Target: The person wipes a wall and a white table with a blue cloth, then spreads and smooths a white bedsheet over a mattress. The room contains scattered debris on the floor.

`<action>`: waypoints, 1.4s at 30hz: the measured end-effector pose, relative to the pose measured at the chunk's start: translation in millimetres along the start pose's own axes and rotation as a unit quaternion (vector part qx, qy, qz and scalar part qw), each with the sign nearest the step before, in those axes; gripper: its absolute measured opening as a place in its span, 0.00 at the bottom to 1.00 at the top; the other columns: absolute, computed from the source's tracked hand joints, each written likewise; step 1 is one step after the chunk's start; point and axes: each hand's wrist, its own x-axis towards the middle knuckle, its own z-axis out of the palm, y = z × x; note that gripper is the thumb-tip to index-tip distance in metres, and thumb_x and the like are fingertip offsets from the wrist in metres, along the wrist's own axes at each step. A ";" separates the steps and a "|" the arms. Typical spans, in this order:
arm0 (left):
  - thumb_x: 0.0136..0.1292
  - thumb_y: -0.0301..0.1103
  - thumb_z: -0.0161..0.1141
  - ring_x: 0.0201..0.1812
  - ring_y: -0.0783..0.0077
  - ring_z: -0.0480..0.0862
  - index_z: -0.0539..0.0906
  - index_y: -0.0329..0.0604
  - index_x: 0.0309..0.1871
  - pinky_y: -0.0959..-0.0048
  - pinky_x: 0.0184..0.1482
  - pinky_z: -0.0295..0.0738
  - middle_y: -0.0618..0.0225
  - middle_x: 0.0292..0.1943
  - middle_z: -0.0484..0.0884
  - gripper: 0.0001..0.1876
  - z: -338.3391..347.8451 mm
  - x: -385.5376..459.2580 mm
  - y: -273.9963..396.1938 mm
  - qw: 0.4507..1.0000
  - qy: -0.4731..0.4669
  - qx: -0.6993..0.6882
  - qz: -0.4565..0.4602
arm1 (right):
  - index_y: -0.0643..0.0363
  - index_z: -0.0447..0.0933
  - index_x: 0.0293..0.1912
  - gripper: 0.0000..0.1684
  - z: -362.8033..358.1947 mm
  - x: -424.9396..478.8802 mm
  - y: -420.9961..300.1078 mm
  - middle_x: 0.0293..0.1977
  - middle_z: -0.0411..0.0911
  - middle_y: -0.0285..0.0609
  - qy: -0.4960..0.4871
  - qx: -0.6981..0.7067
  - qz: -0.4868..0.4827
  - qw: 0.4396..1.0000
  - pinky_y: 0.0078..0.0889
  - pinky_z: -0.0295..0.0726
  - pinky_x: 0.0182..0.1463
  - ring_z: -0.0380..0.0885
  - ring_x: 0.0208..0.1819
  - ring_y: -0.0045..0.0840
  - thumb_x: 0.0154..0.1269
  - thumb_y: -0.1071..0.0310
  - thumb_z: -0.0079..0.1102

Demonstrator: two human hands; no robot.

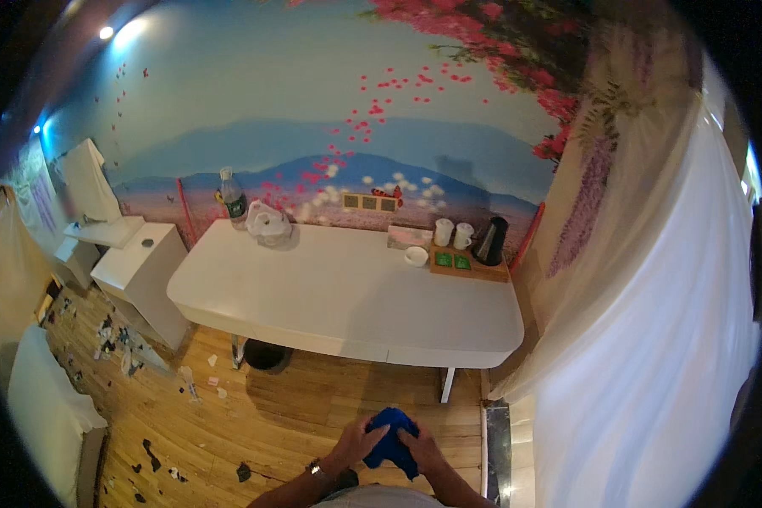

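A bunched blue cloth (390,441) is held in front of my body, low in the head view. My left hand (359,439) grips its left side, with the thumb lying over the fabric. On the other side my right hand (423,447) holds it the same way, and a loose corner hangs below. A watch (315,469) is on my left wrist. Beyond my hands stands a white desk (330,298) with rounded corners, which neither hand touches.
On the desk are a wooden tray (476,272) with white cups and a dark kettle (491,241), a white bowl (416,256), a tissue box (409,237), a plastic bag (268,225) and a large bottle (232,198). A black bin (265,355) stands underneath. Scraps litter the wooden floor (209,438). White curtains (628,355) hang right.
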 end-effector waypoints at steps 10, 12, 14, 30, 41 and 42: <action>0.76 0.47 0.58 0.42 0.48 0.88 0.79 0.32 0.60 0.57 0.43 0.82 0.41 0.46 0.86 0.24 -144.4 101.2 3.1 0.979 0.001 0.163 0.122 | 0.62 0.68 0.69 0.31 90.2 119.3 -68.6 0.55 0.78 0.47 0.010 0.018 -0.009 1.000 0.37 0.84 0.55 0.79 0.52 0.32 0.73 0.63 0.65; 0.76 0.45 0.59 0.40 0.47 0.88 0.79 0.32 0.57 0.57 0.41 0.82 0.41 0.44 0.86 0.22 -153.0 112.6 -6.8 0.971 0.034 0.196 0.131 | 0.62 0.69 0.68 0.29 100.6 134.6 -79.9 0.55 0.78 0.46 0.018 0.019 0.015 1.000 0.37 0.84 0.53 0.79 0.51 0.30 0.74 0.63 0.65; 0.75 0.43 0.60 0.40 0.48 0.88 0.80 0.33 0.56 0.57 0.40 0.82 0.43 0.42 0.86 0.20 -159.6 125.6 -9.2 0.973 0.056 0.170 0.146 | 0.61 0.70 0.67 0.28 97.1 159.8 -77.1 0.54 0.79 0.45 0.014 0.023 0.017 0.999 0.36 0.84 0.52 0.80 0.50 0.29 0.74 0.62 0.64; 0.71 0.41 0.66 0.39 0.49 0.88 0.75 0.41 0.65 0.55 0.41 0.83 0.46 0.41 0.87 0.24 -157.9 273.4 27.7 0.952 0.304 -0.018 0.024 | 0.60 0.70 0.68 0.35 50.4 345.7 -188.4 0.59 0.79 0.54 -0.061 -0.234 -0.200 0.950 0.42 0.81 0.62 0.80 0.58 0.39 0.69 0.56 0.68; 0.68 0.33 0.64 0.55 0.42 0.82 0.72 0.38 0.67 0.52 0.55 0.79 0.43 0.56 0.80 0.26 -150.0 317.8 -32.2 0.910 0.345 0.229 0.016 | 0.54 0.65 0.73 0.44 -2.7 432.1 -138.3 0.73 0.56 0.62 -0.048 -0.554 -0.344 0.757 0.62 0.55 0.76 0.54 0.76 0.58 0.62 0.56 0.73; 0.69 0.33 0.63 0.55 0.41 0.82 0.73 0.37 0.67 0.52 0.56 0.79 0.44 0.57 0.80 0.25 -146.2 319.3 -36.4 0.917 0.320 0.238 0.003 | 0.54 0.65 0.73 0.44 3.4 432.8 -132.2 0.74 0.55 0.63 -0.074 -0.558 -0.363 0.743 0.63 0.54 0.76 0.52 0.77 0.58 0.62 0.56 0.72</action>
